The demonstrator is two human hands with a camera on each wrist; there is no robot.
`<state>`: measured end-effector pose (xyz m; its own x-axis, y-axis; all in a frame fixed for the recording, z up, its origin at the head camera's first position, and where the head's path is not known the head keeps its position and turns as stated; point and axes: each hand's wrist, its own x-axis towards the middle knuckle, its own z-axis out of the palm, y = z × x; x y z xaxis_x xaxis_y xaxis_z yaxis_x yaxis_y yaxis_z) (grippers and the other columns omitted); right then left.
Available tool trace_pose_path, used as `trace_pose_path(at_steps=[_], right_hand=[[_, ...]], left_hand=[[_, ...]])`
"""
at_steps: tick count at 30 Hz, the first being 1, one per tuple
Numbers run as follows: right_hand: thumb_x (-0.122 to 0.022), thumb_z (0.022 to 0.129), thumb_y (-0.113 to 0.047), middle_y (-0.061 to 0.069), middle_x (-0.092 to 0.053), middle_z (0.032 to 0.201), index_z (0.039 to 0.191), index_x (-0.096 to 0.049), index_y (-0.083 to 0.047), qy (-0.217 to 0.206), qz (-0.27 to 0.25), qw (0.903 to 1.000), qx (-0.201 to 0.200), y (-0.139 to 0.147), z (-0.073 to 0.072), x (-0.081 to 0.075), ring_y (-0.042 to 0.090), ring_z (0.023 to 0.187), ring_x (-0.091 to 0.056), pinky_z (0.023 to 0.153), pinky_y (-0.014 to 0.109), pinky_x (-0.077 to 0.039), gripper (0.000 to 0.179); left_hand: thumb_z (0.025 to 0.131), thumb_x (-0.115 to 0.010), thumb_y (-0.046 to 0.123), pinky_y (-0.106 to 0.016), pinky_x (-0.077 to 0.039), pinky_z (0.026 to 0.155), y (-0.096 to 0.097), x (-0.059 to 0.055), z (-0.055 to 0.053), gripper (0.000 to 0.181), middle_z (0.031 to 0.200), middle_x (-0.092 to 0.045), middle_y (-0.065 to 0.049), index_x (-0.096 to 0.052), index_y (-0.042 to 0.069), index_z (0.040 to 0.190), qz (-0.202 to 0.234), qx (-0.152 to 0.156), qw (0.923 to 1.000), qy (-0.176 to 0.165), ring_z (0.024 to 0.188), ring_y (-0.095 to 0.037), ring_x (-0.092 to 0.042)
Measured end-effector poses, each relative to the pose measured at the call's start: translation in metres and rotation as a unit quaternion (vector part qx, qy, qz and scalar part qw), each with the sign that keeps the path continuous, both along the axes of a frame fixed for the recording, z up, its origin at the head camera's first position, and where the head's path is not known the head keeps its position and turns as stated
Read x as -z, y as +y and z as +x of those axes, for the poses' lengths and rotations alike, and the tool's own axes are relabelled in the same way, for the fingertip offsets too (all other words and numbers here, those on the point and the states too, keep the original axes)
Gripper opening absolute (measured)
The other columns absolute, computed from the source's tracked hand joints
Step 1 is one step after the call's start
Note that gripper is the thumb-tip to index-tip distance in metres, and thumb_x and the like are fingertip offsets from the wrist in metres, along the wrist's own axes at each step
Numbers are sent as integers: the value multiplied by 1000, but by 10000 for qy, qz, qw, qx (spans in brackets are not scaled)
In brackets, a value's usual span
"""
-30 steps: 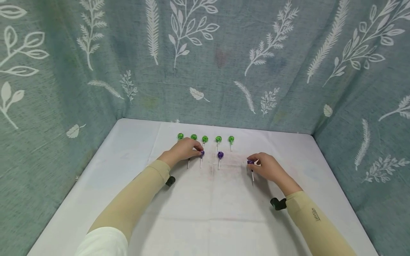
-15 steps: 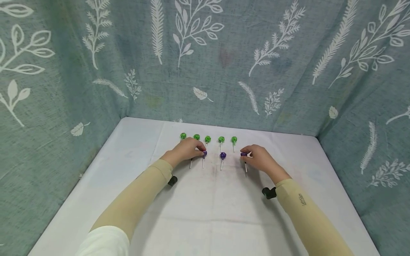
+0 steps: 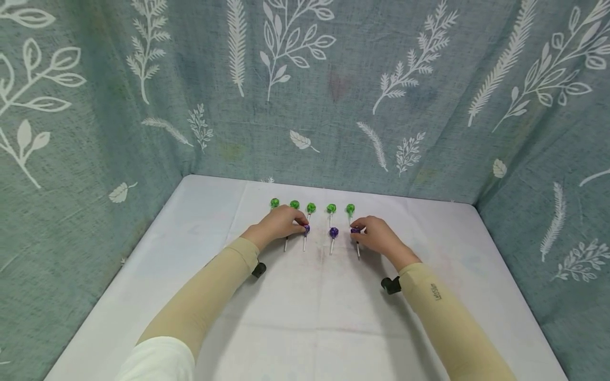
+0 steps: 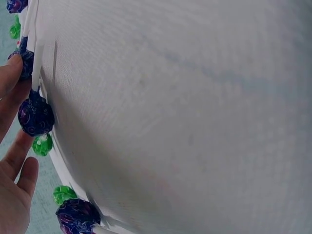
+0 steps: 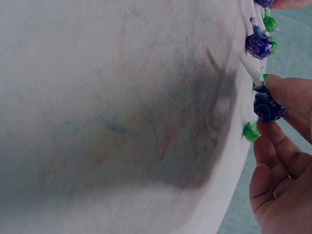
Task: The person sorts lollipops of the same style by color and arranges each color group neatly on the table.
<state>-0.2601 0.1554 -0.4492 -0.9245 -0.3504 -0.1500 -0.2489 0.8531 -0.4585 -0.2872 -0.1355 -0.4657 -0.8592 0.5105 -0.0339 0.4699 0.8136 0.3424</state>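
Note:
My left hand (image 3: 281, 222) pinches the head of a purple-wrapped lollipop (image 3: 306, 229) between thumb and forefinger, its white stick pointing toward me. My right hand (image 3: 378, 235) grips another purple lollipop (image 5: 269, 107) by its head, stick slanting down toward the table. Between the hands lies a purple lollipop (image 3: 333, 232). Under the left hand, more purple lollipops appear in the left wrist view, one close to the fingers (image 4: 36, 117) and one lower down (image 4: 78, 215). Behind them runs a row of several green lollipops (image 3: 331, 208), partly covered by the left hand.
A white cloth (image 3: 314, 301) covers the table. Patterned grey-green curtains (image 3: 333, 132) stand behind it and at both sides. A dark wrist camera (image 3: 391, 286) is on the right wrist, and another (image 3: 259, 270) on the left.
My right hand has moved left with its purple lollipop, coming close to the lollipop in the middle and below the rightmost green one. The left hand keeps its pinch in place.

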Motion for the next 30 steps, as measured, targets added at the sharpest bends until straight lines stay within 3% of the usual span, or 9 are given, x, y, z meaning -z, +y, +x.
trace_pose_path(at_steps=[21, 30], right_hand=[[-64, 84, -32, 0, -60, 100, 115, -62, -17, 211, 112, 9997, -67, -4, 2, 17, 16, 89, -56, 75, 36, -48, 34], [-62, 84, -37, 4, -58, 105, 118, -60, -17, 167, 78, 9998, -35, -2, 8, 13, 18, 92, -55, 75, 35, -48, 40]], left_hand=[[83, -65, 35, -28, -45, 77, 6, 1, 0, 17, 91, -60, 18, -66, 30, 100, -118, 69, 9999, 55, 85, -6, -54], [84, -62, 39, -32, -45, 84, 3, -4, 8, 30, 107, -59, 15, -63, 29, 112, 107, -232, 9993, -268, 98, -9, -54]])
